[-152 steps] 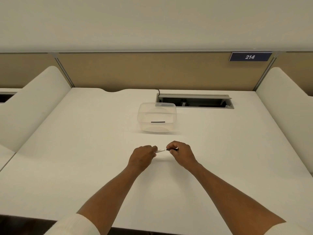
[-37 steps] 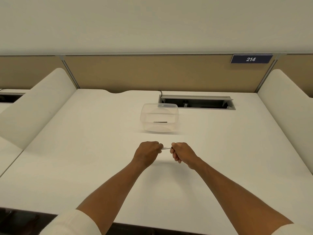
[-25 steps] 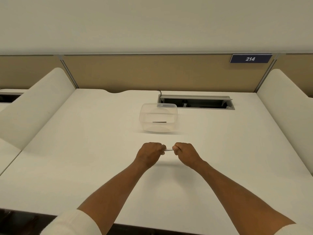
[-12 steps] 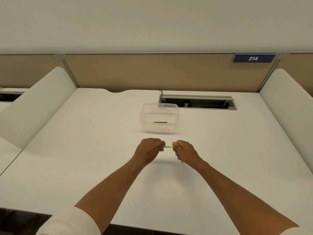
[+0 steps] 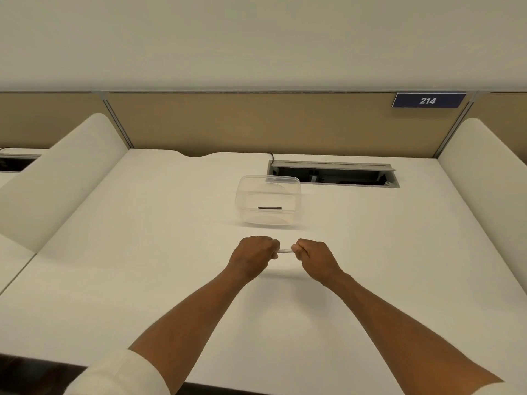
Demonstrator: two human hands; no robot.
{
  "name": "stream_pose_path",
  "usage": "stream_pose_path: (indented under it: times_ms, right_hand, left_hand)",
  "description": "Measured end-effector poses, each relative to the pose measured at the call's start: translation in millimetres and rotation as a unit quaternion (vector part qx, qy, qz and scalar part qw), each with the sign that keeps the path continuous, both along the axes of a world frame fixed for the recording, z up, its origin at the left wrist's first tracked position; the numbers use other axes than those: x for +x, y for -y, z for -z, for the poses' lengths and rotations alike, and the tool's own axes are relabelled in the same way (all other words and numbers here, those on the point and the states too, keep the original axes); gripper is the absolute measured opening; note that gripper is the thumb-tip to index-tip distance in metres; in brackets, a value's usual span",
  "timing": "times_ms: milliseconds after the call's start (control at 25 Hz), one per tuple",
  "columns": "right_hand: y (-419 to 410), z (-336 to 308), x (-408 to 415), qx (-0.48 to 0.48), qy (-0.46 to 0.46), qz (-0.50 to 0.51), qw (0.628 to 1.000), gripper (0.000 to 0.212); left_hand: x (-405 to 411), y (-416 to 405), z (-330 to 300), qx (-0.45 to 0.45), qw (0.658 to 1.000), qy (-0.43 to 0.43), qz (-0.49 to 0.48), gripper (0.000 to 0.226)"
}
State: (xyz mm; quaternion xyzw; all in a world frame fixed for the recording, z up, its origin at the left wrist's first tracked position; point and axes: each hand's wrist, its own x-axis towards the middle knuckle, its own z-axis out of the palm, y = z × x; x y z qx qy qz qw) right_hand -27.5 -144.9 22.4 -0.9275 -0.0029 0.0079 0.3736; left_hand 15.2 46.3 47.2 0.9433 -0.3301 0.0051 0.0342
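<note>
My left hand (image 5: 253, 256) and my right hand (image 5: 313, 256) are both fisted over the middle of the white desk (image 5: 142, 266), knuckles facing each other. Between them runs a thin pale pen-like stick (image 5: 285, 251). Each hand grips one end of it, and only a short middle stretch shows. Just beyond the hands stands a clear plastic container (image 5: 268, 201) with a thin dark stick (image 5: 269, 208) lying inside it.
An open cable tray slot (image 5: 333, 173) is sunk into the desk behind the container. Tan partition panels (image 5: 256, 124) close the back, with a blue sign reading 214 (image 5: 427, 100). White curved dividers stand at the left (image 5: 57, 181) and the right (image 5: 490, 178).
Six seconds ago more of the stick showed, with a dark end at my right hand. My hands have since closed in over it, and barely shifted in the last second.
</note>
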Motion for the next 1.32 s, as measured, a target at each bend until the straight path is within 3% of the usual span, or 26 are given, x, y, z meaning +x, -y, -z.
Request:
stream_pose_path:
  times_ms: [120, 200, 280, 440, 560, 680, 880, 1080, 1160, 1320]
  right_hand:
    - [-9.8, -3.5, 1.8, 0.099, -0.087, 0.058, 0.990, 0.040]
    - [-17.3, -4.4, 4.3, 0.218, -0.169, 0.118, 0.954, 0.039]
    - [-22.2, -7.1, 6.6, 0.271, -0.201, 0.138, 0.931, 0.037]
    - [-18.9, -6.1, 7.0, 0.126, -0.078, 0.071, 0.986, 0.039]
    - [-12.0, -3.3, 7.1, 0.039, -0.011, 0.005, 0.999, 0.025]
    - [-9.9, -2.8, 6.4, -0.047, 0.006, -0.023, 0.999, 0.026]
    - [-19.6, -0.9, 4.1, 0.000, 0.009, 0.011, 1.000, 0.040]
    - [-24.5, 0.7, 10.8, 0.129, -0.087, 0.061, 0.986, 0.055]
    - [-21.6, 2.7, 10.5, 0.134, -0.076, 0.055, 0.987, 0.051]
    - [-14.1, 4.1, 10.5, 0.088, -0.010, 0.026, 0.996, 0.022]
  left_hand:
    - [2.3, -1.0, -1.4, 0.002, 1.000, 0.012, -0.006, 0.008]
    - [3.4, -2.0, -2.4, 0.005, 1.000, 0.023, -0.005, 0.012]
    - [4.8, -2.6, -3.0, 0.004, 1.000, 0.029, -0.007, 0.017]
    - [11.6, -6.2, -5.9, 0.006, 1.000, 0.024, -0.019, 0.016]
    - [15.7, -8.1, -7.3, -0.002, 1.000, 0.005, -0.024, 0.013]
    - [14.8, -7.7, -5.2, -0.009, 1.000, -0.007, -0.021, 0.013]
    - [12.8, -5.9, -3.6, -0.043, 0.998, -0.029, -0.028, 0.028]
    - [14.7, -7.6, -3.0, -0.034, 0.999, -0.018, -0.033, 0.029]
    - [15.4, -8.3, -2.6, -0.026, 0.999, -0.012, -0.040, 0.027]
    - [14.4, -8.6, -1.9, -0.021, 0.999, -0.016, -0.047, 0.025]
